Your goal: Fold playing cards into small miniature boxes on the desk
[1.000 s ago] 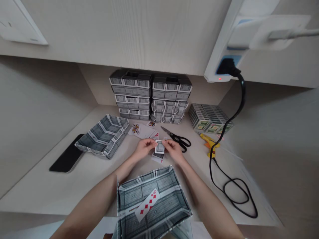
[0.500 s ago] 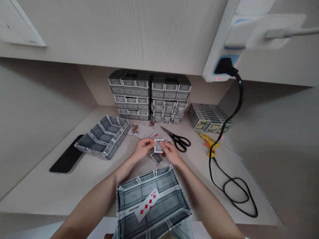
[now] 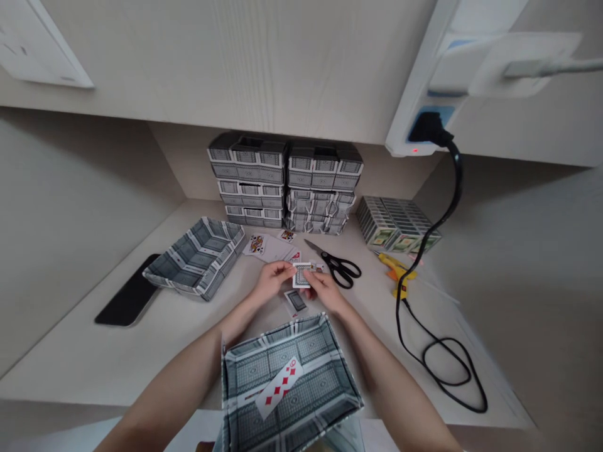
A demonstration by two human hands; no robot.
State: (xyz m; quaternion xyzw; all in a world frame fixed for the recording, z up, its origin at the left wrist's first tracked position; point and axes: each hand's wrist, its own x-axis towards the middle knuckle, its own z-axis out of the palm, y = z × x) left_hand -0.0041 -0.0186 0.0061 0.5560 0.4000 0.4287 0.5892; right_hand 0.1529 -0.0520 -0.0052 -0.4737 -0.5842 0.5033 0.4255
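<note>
A small playing-card piece [image 3: 301,276], patterned back up, is held between my two hands over the desk. My left hand [image 3: 274,280] pinches its left edge, and my right hand [image 3: 324,290] grips the right side with the thumb on top. Just below them another card piece [image 3: 296,301] lies on the desk. Nearest to me is a box made of cards [image 3: 315,358], with a cut nine of diamonds [image 3: 280,388] inside. Beyond my hands lie loose cards [image 3: 273,248]. Black-handled scissors [image 3: 340,267] rest right of my right hand.
An open card tray [image 3: 198,257] overlaps a black phone [image 3: 127,295] at left. Stacked card boxes [image 3: 285,182] stand at the back. Card packs [image 3: 396,223] sit behind a yellow glue gun [image 3: 398,273]. A black cable [image 3: 455,182] hangs from a power strip [image 3: 409,125].
The view has shifted very slightly. Both hands still hold the card piece, with almost no movement.
</note>
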